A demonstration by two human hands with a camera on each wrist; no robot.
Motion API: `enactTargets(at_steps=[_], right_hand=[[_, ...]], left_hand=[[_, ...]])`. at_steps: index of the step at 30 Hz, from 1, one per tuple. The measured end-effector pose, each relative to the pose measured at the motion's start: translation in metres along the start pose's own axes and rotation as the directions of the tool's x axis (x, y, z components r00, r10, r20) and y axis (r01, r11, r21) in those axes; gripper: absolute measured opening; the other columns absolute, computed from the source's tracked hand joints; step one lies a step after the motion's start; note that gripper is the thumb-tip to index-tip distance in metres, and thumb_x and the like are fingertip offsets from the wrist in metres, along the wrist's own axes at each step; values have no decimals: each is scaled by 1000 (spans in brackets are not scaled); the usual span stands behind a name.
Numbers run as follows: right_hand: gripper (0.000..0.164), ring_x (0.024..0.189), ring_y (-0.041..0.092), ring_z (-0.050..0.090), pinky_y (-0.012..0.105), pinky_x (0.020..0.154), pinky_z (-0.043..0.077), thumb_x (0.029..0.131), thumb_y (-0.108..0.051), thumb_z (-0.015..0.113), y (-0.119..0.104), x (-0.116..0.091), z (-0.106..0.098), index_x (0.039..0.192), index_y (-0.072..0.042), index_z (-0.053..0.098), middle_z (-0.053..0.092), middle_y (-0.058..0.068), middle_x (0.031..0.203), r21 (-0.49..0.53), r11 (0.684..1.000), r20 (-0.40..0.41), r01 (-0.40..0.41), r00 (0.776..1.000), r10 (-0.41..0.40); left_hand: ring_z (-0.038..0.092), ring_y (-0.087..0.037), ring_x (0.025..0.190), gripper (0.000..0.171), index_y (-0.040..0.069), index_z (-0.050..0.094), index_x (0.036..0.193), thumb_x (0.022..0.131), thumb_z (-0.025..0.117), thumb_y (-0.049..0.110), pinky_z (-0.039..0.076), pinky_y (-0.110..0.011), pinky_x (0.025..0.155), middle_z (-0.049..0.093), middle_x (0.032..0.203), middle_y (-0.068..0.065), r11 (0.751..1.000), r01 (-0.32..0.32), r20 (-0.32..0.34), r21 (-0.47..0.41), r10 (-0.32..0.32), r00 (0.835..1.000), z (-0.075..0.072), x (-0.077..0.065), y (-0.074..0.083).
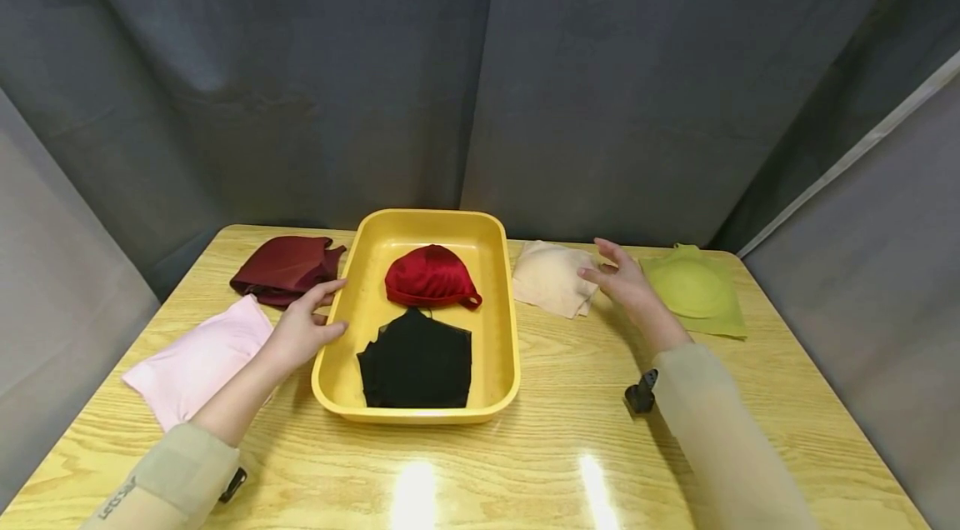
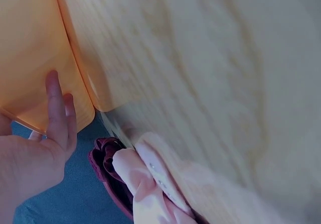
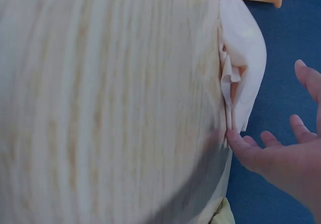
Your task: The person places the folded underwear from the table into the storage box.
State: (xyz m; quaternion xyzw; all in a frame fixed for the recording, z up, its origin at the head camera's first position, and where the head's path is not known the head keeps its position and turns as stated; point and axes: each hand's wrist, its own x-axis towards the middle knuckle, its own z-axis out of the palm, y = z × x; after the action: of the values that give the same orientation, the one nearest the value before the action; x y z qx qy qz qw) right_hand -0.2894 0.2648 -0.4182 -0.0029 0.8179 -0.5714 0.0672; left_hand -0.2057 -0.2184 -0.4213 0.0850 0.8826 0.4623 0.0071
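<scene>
My left hand (image 1: 306,328) is at the left rim of a yellow plastic tray (image 1: 512,347), fingers loosely extended against its side. Inside the tray, a folded red satin bra (image 1: 431,276) sits above a folded black garment (image 1: 417,362). On the right, my right hand (image 1: 622,276) hovers with spread fingers over the right edge of a folded beige bra (image 1: 551,276). In the right wrist view the thumb tip is right at the edge of that beige bra (image 3: 246,48), and nothing is gripped.
A folded maroon bra (image 1: 285,265) and a pink one (image 1: 206,359) lie left of the tray. At the far right lies a yellow-green bra (image 1: 693,288). Grey curtains (image 1: 360,80) close off the wooden table (image 1: 562,430) behind and at the sides.
</scene>
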Motion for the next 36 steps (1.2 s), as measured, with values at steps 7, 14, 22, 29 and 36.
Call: enactTargets(at_steps=[7, 14, 22, 29, 36], right_hand=[[86, 141, 43, 12, 55, 110, 24, 88, -24, 67, 21, 20, -1, 152, -13, 11, 2, 22, 156, -57, 998, 12, -18, 1000, 19], [88, 140, 44, 15, 56, 110, 22, 88, -25, 67, 24, 27, 1, 152, -8, 8, 8, 28, 153, -122, 992, 58, 5, 998, 2], [92, 134, 42, 29, 53, 108, 28, 88, -32, 66, 21, 34, 7, 151, -6, 4, 21, 28, 149, -196, 980, 66, -35, 997, 49], [94, 123, 40, 42, 50, 103, 36, 86, -35, 68, 16, 40, 16, 151, -4, 9, 35, 30, 139, -327, 943, 25, -55, 997, 67], [94, 125, 41, 42, 48, 103, 37, 82, -35, 72, 14, 41, 26, 150, -4, 15, 35, 31, 140, -349, 936, 19, -45, 998, 56]], left_hand=[[63, -34, 92, 64, 5, 38, 143, 85, 65, 3, 54, -34, 71, 48, 126, -29, 1000, -1, 8, -6, 1, 1000, 0, 0, 1], [63, -34, 92, 64, 5, 37, 143, 85, 65, 4, 54, -33, 70, 48, 126, -29, 1000, -6, 9, -10, 6, 1000, 0, -1, 1], [63, -34, 93, 64, 6, 38, 143, 85, 64, 4, 54, -33, 71, 48, 126, -29, 1000, -7, 15, -12, 7, 1000, 0, 1, -3], [62, -35, 94, 64, 6, 37, 143, 85, 64, 4, 54, -32, 71, 47, 126, -29, 1000, -4, 18, -21, 5, 1000, 0, 1, -3], [62, -35, 95, 65, 6, 36, 144, 85, 65, 5, 54, -35, 72, 47, 127, -29, 1000, -1, 18, -22, 1, 1000, 0, 2, -5]])
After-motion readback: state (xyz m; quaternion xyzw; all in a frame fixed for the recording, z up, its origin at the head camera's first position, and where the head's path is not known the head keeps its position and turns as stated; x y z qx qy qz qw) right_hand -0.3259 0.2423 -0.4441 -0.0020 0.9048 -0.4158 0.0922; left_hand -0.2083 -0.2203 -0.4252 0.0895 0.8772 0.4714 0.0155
